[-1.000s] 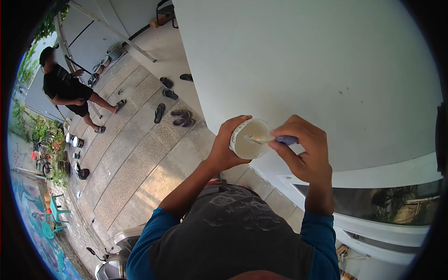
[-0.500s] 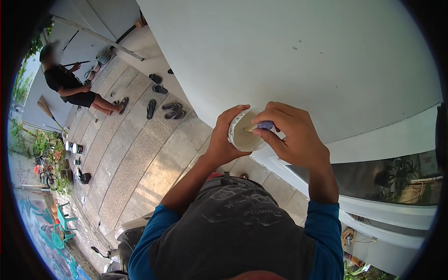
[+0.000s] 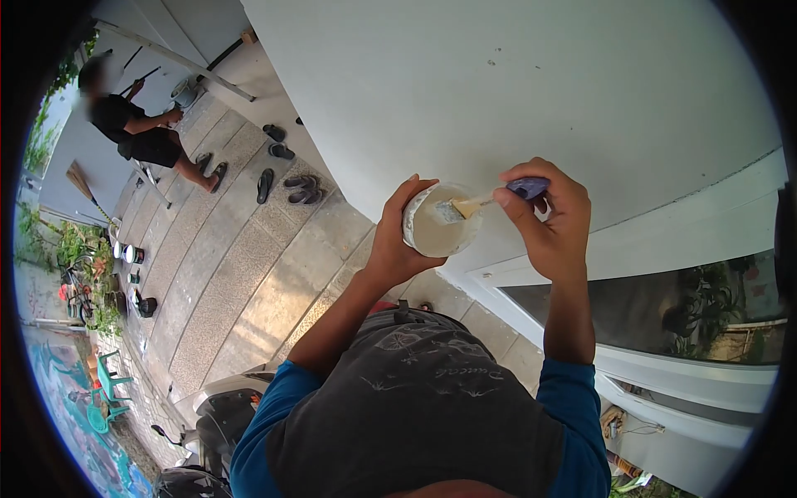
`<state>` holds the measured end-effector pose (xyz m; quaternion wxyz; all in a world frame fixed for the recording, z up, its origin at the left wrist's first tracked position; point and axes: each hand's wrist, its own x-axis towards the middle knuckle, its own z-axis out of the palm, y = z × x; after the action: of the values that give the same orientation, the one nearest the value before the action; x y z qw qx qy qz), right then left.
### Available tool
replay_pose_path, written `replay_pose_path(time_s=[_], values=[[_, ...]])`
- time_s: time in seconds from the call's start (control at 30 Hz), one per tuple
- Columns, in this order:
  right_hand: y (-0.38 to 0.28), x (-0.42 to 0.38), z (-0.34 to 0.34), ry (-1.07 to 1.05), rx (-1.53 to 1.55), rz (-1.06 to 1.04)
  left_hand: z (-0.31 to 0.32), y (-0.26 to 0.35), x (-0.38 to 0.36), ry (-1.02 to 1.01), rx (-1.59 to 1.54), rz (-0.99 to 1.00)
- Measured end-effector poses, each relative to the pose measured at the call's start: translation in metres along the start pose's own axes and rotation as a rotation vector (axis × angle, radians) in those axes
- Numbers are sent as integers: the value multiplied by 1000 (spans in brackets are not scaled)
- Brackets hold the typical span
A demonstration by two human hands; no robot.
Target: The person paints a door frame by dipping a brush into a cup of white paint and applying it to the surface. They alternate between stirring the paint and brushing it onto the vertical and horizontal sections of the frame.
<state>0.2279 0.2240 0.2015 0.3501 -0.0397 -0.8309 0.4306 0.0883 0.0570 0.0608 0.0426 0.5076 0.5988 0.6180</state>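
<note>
- Two hands meet near the pale wall [image 3: 623, 108], and the white tub [image 3: 410, 217] is between them, touching the left hand [image 3: 394, 242].
- The brush [image 3: 471, 207] points its long axis from the right hand [image 3: 556, 220] across to the left, bristles at the tub's mouth; the right hand is nearer to its handle.
- The left hand is curved around the tub's side.
- The right hand pinches the purple handle [image 3: 528, 187] between thumb and fingers.
</note>
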Motion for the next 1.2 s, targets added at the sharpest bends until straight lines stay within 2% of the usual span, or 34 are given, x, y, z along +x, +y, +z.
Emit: replay_pose_path(time_s=[0.07,0.17,0.23,0.33,0.4,0.6,0.67,1.0,1.1,1.2], values=[[3,-6,-1,35,13,-2,3,4,-1,9,11,-14],[3,-14,-3,-9,7,17,10,4,-6,18,10,-34],[2,-17,1,-57,-65,-61,14,0,-9,26,9,-33],[-2,-24,6,-88,10,-65,18,-7,-14,42,6,-28],[-3,-28,11,-59,-18,-58,21,-10,-15,9,-22,-77],[-5,-29,18,12,-144,-83,16,-13,-11,-36,-4,-54],[-11,-26,19,-13,-71,-48,12,-16,-8,-50,-63,-58],[-30,-10,51,115,-201,-18,-31,-29,21,-173,-122,-13],[-29,-12,62,144,-125,-10,-39,-42,21,-177,-203,-55],[-36,-19,78,180,-264,32,-43,-63,14,-238,-249,-108]])
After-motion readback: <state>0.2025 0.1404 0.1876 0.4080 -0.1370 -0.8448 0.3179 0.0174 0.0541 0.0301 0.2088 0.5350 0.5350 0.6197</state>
